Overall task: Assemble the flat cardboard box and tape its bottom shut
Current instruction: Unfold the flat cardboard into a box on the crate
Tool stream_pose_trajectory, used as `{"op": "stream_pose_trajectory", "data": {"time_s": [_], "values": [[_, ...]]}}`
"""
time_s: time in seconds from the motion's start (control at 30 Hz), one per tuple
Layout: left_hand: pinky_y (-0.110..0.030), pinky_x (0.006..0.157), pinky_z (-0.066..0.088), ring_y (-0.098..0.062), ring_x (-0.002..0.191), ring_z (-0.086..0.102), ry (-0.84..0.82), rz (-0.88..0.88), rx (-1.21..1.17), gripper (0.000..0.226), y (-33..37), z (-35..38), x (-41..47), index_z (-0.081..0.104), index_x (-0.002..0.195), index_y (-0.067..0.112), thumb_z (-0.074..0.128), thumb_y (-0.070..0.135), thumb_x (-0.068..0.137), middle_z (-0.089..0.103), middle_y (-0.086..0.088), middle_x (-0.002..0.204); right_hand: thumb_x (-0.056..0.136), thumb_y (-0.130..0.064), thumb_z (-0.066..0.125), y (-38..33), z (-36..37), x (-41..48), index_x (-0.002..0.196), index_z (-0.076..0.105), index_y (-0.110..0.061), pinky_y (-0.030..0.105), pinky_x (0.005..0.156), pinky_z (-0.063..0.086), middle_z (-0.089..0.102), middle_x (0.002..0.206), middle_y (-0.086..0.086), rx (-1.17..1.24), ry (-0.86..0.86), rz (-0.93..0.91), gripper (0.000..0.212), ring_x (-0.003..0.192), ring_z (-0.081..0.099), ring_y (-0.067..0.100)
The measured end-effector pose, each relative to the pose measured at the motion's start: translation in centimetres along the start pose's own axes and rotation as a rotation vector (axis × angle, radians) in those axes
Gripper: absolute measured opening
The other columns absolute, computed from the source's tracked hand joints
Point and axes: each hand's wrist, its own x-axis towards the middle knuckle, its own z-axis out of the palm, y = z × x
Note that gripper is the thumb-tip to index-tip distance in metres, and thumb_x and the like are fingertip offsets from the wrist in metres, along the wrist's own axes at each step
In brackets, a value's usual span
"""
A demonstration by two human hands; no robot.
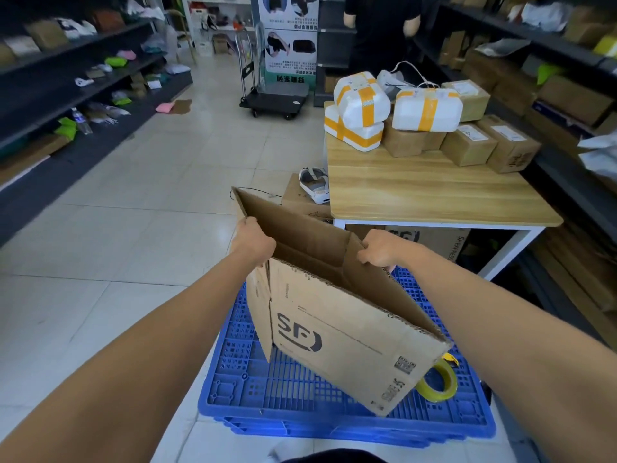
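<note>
A brown cardboard box (337,332) printed with a dark logo stands partly opened and tilted on a blue plastic pallet (283,392). My left hand (253,240) grips the upper edge of its left panel, beside a raised flap. My right hand (380,248) grips the upper edge on the right side. The box mouth gapes between my hands, showing the inner walls. A roll of yellowish tape (437,384) lies on the pallet, half hidden behind the box's lower right corner.
A wooden table (434,192) at the right carries taped white foam parcels (364,105) and small brown cartons (467,148). Dark shelving lines both sides. A platform trolley (277,98) stands far back, and a person (380,25) stands behind the table.
</note>
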Motion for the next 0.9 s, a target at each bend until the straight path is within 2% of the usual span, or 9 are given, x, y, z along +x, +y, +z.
{"op": "stream_pose_trajectory", "data": {"time_s": [0.1, 0.33, 0.43, 0.5, 0.63, 0.7, 0.8, 0.83, 0.9], "values": [[-0.039, 0.083, 0.052, -0.031, 0.105, 0.056, -0.012, 0.085, 0.148, 0.056, -0.3, -0.9, 0.1, 0.038, 0.137, 0.008, 0.047, -0.001, 0.081, 0.045, -0.01, 0.137, 0.095, -0.017, 0.049, 0.4, -0.3, 0.1, 0.062, 0.047, -0.008, 0.024, 0.043, 0.045, 0.048, 0.055, 0.009, 0.093, 0.08, 0.073, 0.035, 0.047, 0.058, 0.024], [-0.034, 0.076, 0.048, -0.029, 0.098, 0.057, 0.037, 0.255, 0.259, 0.055, -0.8, -1.0, -1.3, 0.043, 0.132, 0.013, 0.048, -0.006, 0.08, 0.049, -0.007, 0.13, 0.096, -0.014, 0.044, 1.3, -0.7, -0.1, 0.064, 0.044, -0.007, 0.024, 0.043, 0.041, 0.05, 0.062, 0.013, 0.143, 0.29, 0.209, 0.033, 0.047, 0.054, 0.025], [-0.036, 0.074, 0.052, -0.028, 0.095, 0.059, 0.036, 0.312, 0.289, 0.061, -0.8, -1.4, -1.2, 0.04, 0.135, 0.017, 0.049, -0.007, 0.079, 0.048, -0.003, 0.133, 0.095, -0.008, 0.043, 1.4, -1.2, -0.2, 0.085, 0.057, 0.002, 0.024, 0.044, 0.042, 0.061, 0.078, 0.017, 0.136, 0.371, 0.27, 0.02, 0.048, 0.053, 0.024], [-0.038, 0.077, 0.055, -0.028, 0.097, 0.06, 0.008, 0.333, 0.333, 0.065, -1.0, -1.5, -1.1, 0.037, 0.138, 0.018, 0.051, -0.007, 0.079, 0.039, 0.001, 0.143, 0.093, -0.004, 0.042, 2.0, -1.3, -0.2, 0.102, 0.06, 0.007, 0.029, 0.05, 0.05, 0.06, 0.08, 0.019, 0.157, 0.39, 0.321, 0.023, 0.052, 0.056, 0.026], [-0.036, 0.076, 0.056, -0.026, 0.096, 0.059, -0.068, 0.362, 0.416, 0.067, -2.3, -1.1, -1.2, 0.038, 0.137, 0.018, 0.055, -0.008, 0.078, 0.026, 0.007, 0.149, 0.093, -0.003, 0.043, 3.6, -0.7, -0.6, 0.14, 0.037, 0.002, 0.038, 0.062, 0.058, 0.061, 0.113, 0.023, 0.18, 0.422, 0.431, 0.049, 0.076, 0.067, 0.033], [-0.031, 0.07, 0.056, -0.023, 0.091, 0.055, -0.097, 0.371, 0.402, 0.068, -2.7, -0.8, -1.2, 0.038, 0.137, 0.018, 0.055, -0.01, 0.077, 0.026, 0.008, 0.148, 0.094, -0.006, 0.043, 4.1, -0.8, -0.6, 0.149, 0.025, -0.004, 0.036, 0.056, 0.057, 0.062, 0.115, 0.023, 0.182, 0.438, 0.457, 0.058, 0.073, 0.068, 0.032], [-0.029, 0.068, 0.055, -0.021, 0.089, 0.053, -0.144, 0.388, 0.387, 0.072, -2.2, -0.4, -1.3, 0.036, 0.14, 0.019, 0.054, -0.011, 0.076, 0.023, 0.008, 0.147, 0.096, -0.015, 0.046, 4.3, -1.0, -0.7, 0.134, 0.046, 0.001, 0.03, 0.044, 0.05, 0.065, 0.107, 0.022, 0.239, 0.388, 0.452, 0.041, 0.059, 0.064, 0.027], [-0.03, 0.068, 0.056, -0.022, 0.088, 0.053, -0.159, 0.392, 0.397, 0.074, -1.9, -0.2, -1.4, 0.034, 0.141, 0.019, 0.054, -0.011, 0.076, 0.021, 0.008, 0.147, 0.096, -0.017, 0.046, 4.1, -1.0, -0.8, 0.126, 0.052, 0.003, 0.029, 0.045, 0.05, 0.066, 0.101, 0.021, 0.253, 0.353, 0.44, 0.036, 0.058, 0.062, 0.025], [-0.034, 0.069, 0.057, -0.025, 0.086, 0.055, -0.182, 0.393, 0.439, 0.076, -1.2, 0.1, -1.6, 0.031, 0.142, 0.019, 0.055, -0.01, 0.075, 0.019, 0.008, 0.145, 0.094, -0.011, 0.047, 3.7, -0.9, -0.9, 0.123, 0.053, 0.005, 0.033, 0.061, 0.057, 0.064, 0.102, 0.021, 0.267, 0.321, 0.399, 0.033, 0.073, 0.066, 0.029]]}}
